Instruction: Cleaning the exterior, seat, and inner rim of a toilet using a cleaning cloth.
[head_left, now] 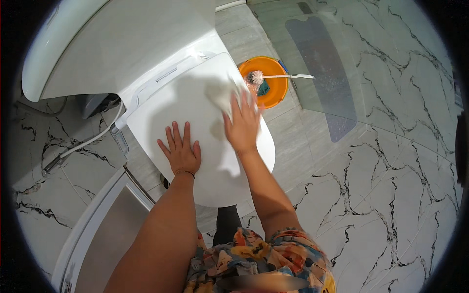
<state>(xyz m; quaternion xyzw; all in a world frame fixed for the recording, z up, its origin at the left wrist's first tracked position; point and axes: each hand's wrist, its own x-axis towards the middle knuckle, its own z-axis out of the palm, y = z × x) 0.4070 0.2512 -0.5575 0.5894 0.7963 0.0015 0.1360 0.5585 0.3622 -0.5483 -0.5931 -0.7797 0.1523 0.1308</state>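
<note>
A closed white toilet lid (215, 183) lies under both of my hands. My left hand (181, 152) rests flat on its left half, fingers spread, with a thin dark band at the wrist. Over the lid's right edge is my right hand (244, 124), its fingers stretched apart and smeared by motion. Beside those fingers a pale beige patch (219, 96) shows on the lid, too blurred to name. Just past the right fingertips stands an orange bucket (277, 90). A white-handled toilet brush (286, 76) lies across its rim, with a teal scrubber (264, 88) inside.
A white washbasin (63, 53) juts in at upper left. Below it a spray hose (93, 139) hangs beside the toilet. A glass panel (391, 122) stands to the right, with a grey mat (325, 78) behind it. A white-framed door (105, 229) is at lower left.
</note>
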